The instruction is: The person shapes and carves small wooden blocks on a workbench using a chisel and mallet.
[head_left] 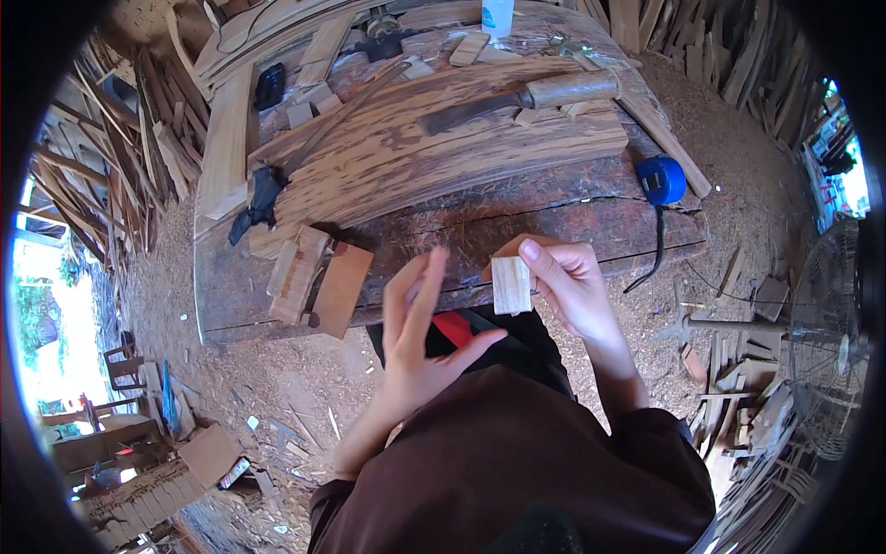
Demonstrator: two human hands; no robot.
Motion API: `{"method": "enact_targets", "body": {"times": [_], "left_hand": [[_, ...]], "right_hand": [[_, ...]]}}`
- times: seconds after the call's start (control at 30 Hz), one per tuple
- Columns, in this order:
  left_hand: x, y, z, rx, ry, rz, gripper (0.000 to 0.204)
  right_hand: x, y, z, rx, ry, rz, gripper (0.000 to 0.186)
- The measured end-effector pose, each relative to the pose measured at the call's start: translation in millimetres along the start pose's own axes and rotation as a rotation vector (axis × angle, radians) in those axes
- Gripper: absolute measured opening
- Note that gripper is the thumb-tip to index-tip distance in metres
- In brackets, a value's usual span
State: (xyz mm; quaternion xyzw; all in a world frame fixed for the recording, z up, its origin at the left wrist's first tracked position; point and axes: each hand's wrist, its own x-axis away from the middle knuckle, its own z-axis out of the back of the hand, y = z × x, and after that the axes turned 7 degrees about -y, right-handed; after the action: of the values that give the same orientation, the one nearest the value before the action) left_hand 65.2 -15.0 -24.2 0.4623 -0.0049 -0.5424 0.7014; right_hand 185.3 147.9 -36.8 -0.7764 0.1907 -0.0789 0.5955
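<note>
Pinched between the thumb and fingers of my right hand (574, 282) is a small pale wood block (511, 285), held up just off the near edge of the workbench (443, 226). To its left, my left hand (420, 337) is raised with the thumb and fingers spread apart, slightly smeared by motion, and nothing in it. Left of that hand, a brown sanding sheet or thin board (342, 288) lies at the bench edge against a larger grooved wood block (300, 272).
A long grained plank (388, 152) crosses the bench, with a wood-handled chisel (572, 90) on top. A blue tape measure (662, 180) sits at the right edge, its black strap hanging down. A plastic cup (497, 17) stands at the back. A fan (835, 355) is at right.
</note>
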Motion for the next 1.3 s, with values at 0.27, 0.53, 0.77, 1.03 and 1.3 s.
{"method": "enact_targets", "body": {"times": [0.27, 0.53, 0.77, 1.03, 1.3], "left_hand": [[-7, -10, -10, 0.367, -0.139, -0.004, 0.072], [-13, -8, -8, 0.530, -0.130, -0.027, 0.066], [-14, -19, 2, 0.160, -0.096, -0.026, 0.073], [-7, -41, -2, 0.245, -0.088, -0.020, 0.046], [3, -41, -3, 0.177, -0.046, -0.005, 0.030]], "right_hand": [[-2, -4, -10, -0.038, -0.025, -0.183, 0.042], [-7, 2, -19, 0.105, -0.132, -0.120, 0.035], [-37, -38, 11, 1.126, 0.364, 0.470, 0.014], [-103, -80, 84, 1.768, 0.386, 0.290, 0.060], [-66, -130, 57, 1.498, 0.003, 0.067, 0.043]]}}
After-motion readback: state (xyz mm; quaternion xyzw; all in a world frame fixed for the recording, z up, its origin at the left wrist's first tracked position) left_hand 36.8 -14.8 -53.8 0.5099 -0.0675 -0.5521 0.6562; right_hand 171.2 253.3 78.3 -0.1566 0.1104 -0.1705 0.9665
